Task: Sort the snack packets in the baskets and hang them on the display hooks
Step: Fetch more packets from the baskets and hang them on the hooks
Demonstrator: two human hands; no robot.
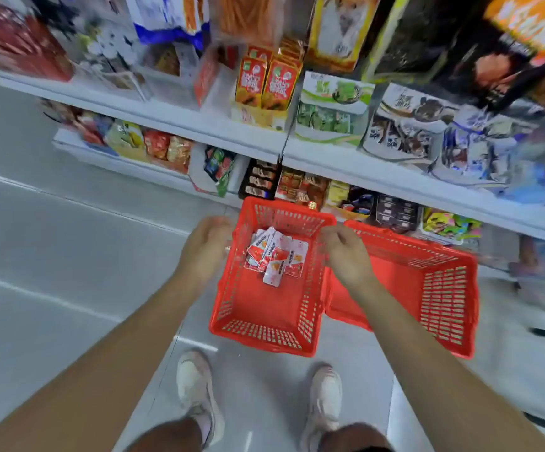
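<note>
Two red plastic baskets stand on the floor in front of the shelves. The left basket (264,331) holds a pile of small red-and-white snack packets (276,256) at its far end. The right basket (447,295) shows only its red bottom. My left hand (207,243) grips the left rim of the left basket, fingers curled over it. My right hand (346,252) grips that basket's right rim, between the two baskets. The view is blurred by motion.
White shelves (219,132) full of snack boxes and bags run across the back, with hanging packets (339,24) above them. Pale floor tiles (52,256) lie to the left. My two shoes (196,386) stand just behind the baskets.
</note>
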